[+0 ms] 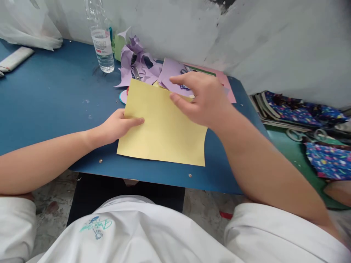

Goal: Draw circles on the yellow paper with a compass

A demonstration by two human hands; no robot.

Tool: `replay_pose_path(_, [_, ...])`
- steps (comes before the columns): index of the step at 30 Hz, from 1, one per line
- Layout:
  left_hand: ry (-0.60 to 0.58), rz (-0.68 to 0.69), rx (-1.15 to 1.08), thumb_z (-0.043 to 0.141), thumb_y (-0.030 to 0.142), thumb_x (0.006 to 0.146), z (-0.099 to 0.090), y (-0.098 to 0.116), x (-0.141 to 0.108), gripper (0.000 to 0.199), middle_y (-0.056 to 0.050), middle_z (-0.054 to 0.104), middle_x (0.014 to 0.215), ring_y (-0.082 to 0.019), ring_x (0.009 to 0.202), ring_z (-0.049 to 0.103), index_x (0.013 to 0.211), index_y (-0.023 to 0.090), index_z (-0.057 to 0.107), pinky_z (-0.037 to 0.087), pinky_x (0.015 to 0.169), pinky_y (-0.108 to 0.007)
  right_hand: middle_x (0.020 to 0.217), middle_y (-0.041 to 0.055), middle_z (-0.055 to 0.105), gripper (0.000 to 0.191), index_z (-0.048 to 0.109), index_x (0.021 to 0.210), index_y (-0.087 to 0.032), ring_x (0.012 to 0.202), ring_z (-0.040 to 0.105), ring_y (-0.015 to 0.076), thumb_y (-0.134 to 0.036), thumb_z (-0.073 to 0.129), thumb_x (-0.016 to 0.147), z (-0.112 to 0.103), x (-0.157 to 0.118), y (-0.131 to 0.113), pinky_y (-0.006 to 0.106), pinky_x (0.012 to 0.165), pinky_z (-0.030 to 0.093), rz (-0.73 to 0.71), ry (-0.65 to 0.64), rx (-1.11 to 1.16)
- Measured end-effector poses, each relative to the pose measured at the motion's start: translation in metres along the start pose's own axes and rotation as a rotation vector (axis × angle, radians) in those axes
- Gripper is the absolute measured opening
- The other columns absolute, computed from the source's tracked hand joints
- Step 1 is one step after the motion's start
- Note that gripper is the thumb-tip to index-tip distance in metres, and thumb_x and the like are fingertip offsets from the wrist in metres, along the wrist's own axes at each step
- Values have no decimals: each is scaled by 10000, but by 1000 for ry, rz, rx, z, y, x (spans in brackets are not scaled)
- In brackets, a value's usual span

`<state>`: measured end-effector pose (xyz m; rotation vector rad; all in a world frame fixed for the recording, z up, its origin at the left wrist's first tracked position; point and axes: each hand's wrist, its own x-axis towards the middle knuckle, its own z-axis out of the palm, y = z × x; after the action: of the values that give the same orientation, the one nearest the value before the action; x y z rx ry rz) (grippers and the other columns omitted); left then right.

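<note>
A yellow paper sheet [164, 128] is raised over the front part of the blue table. My left hand [116, 126] grips its left edge, thumb on top and the other fingers behind it. Over the sheet's upper right edge is my right hand [204, 96], thumb and index finger apart, with nothing visible between them; its other fingers are curled. Behind the sheet lie crumpled purple paper scraps [142, 65] with scissors [136, 73] among them, and a flat purple sheet [172, 73] partly hidden by my right hand.
The blue table [55, 98] holds a water bottle [102, 47] near the wall and a plastic bag [30, 25] at the far left. Pink paper [230, 87] lies at the back right. To the right, a green table [290, 149] bears patterned pouches [329, 159] and scissors [294, 135].
</note>
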<state>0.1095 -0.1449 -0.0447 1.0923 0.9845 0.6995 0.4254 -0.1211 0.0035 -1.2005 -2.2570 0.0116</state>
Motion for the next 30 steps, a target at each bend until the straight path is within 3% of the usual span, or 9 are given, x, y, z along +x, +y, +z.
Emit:
replay_pose_path(2, [-5,31,18,1163,508,798,-1,0,0,568,-169,928,1419,-456,1289,916,1212,187,943,785,1144,-562,1537,119,864,374,813,1566,-322,1492,799,382,-398,649,1239,21,7,-20,591,1306,683,-44,52,-32])
replay_pose_path(5, [-9,68,32,1173,568,785,-1,1,0,602,-164,937,1380,-455,1286,916,1190,186,945,776,1157,-562,1455,152,875,366,810,1506,-264,1398,828,361,-333,551,1256,43,16,-33,551,1231,696,-83,141,-10])
replay_pose_path(7, [-8,80,60,1180,595,770,-1,1,-1,613,-157,945,1341,-458,1287,913,1169,191,947,776,1153,-557,1382,150,888,356,827,1428,-248,1308,848,351,-308,525,1249,50,18,-34,536,1161,712,-82,177,13])
replay_pose_path(11, [-23,80,108,1171,626,769,-1,-1,-2,620,-147,947,1340,-451,1283,911,1154,199,941,784,1104,-516,1315,103,912,303,867,1300,-339,1250,856,341,-325,572,1233,50,15,-32,522,1135,723,5,177,36])
replay_pose_path(16, [-28,77,297,1096,690,813,-3,-2,0,584,-124,950,1236,-419,1185,916,1102,212,923,777,959,-441,1270,91,925,325,919,1251,-341,1237,861,371,-448,612,1238,52,17,-28,575,1153,741,86,115,155])
replay_pose_path(22, [-14,203,569,938,669,941,-22,20,10,459,-77,881,993,-363,1049,868,985,214,892,718,909,-412,1204,73,943,221,980,1172,-289,1112,884,349,-334,770,1122,71,20,-12,538,1113,745,223,-77,296])
replay_pose_path(24, [48,255,532,914,557,963,-30,30,15,380,-64,855,985,-305,997,827,1155,230,915,714,946,-430,1167,66,948,218,991,1167,-281,1057,885,329,-305,790,1088,81,19,-8,500,1058,749,234,-108,329])
replay_pose_path(27, [84,270,543,928,458,1002,-41,38,22,429,-59,846,1002,-265,1002,786,1375,247,910,709,1094,-493,1144,62,957,252,1007,1142,-277,1030,885,321,-248,783,1032,95,16,-7,473,1038,746,226,-158,386])
replay_pose_path(30, [81,206,611,1001,405,939,-52,37,29,386,-70,861,984,-277,959,799,1277,226,945,712,1118,-506,1144,59,961,297,1016,1139,-263,1038,891,324,-209,760,998,106,14,-10,475,1063,743,214,-191,413])
